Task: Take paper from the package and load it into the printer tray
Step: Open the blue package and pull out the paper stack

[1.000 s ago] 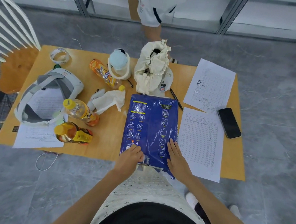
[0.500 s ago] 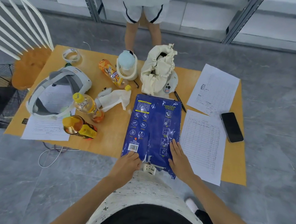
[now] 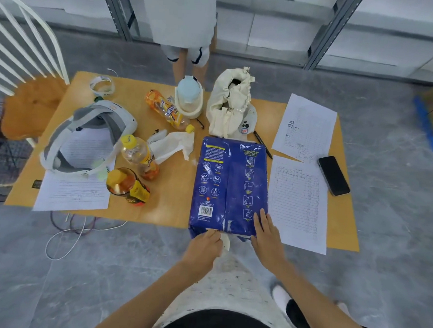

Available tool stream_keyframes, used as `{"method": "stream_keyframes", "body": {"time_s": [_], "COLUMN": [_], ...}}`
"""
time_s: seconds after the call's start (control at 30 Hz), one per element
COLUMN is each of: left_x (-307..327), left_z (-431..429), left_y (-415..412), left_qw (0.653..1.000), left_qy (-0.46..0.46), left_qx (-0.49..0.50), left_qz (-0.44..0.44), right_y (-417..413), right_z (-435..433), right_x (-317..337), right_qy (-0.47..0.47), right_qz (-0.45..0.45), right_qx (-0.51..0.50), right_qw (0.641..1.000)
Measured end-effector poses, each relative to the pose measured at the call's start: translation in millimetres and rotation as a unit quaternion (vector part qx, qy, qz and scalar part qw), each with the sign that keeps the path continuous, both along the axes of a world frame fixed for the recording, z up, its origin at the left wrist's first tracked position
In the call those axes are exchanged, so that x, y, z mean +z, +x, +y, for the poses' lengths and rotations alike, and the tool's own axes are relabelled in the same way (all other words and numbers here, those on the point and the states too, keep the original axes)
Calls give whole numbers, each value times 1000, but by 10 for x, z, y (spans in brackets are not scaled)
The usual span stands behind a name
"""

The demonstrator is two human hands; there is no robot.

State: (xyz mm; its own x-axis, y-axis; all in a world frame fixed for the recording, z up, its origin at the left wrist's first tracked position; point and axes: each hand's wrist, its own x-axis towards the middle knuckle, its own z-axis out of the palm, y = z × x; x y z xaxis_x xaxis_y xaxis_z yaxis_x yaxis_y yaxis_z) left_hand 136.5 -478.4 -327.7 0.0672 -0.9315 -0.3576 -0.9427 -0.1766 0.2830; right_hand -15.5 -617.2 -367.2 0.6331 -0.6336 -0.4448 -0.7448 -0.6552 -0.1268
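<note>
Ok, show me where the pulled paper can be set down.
Bare wood lies between the blue package and the bottles, down to the table's near edge. Left side is crowded; printed sheets and a phone fill the right.

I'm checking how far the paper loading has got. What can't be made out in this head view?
- Printer and tray: nowhere in frame.
- Near end of the blue paper package: covered by the left hand and right hand, so how far it is opened is unclear.
- Package text: too small to read.
- Printed sheets: entries blurred.
- Standing person: cut off by the top edge.
</note>
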Motion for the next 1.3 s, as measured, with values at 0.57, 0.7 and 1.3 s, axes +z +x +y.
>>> {"method": "stream_keyframes", "body": {"time_s": [0.57, 0.7, 1.3], "left_x": [-334, -439, -273], "left_z": [295, 361, 175], "left_y": [-329, -319, 301], "left_qw": [998, 998, 959], "left_qy": [41, 20, -142], "left_qx": [49, 53, 239], "left_qz": [0, 16, 45], "right_y": [-25, -7, -173], "right_z": [-161, -207, -240], "right_x": [2, 22, 112], "right_qy": [18, 26, 84], "right_qz": [-38, -56, -187], "right_qx": [12, 10, -77], "right_qw": [999, 998, 976]}}
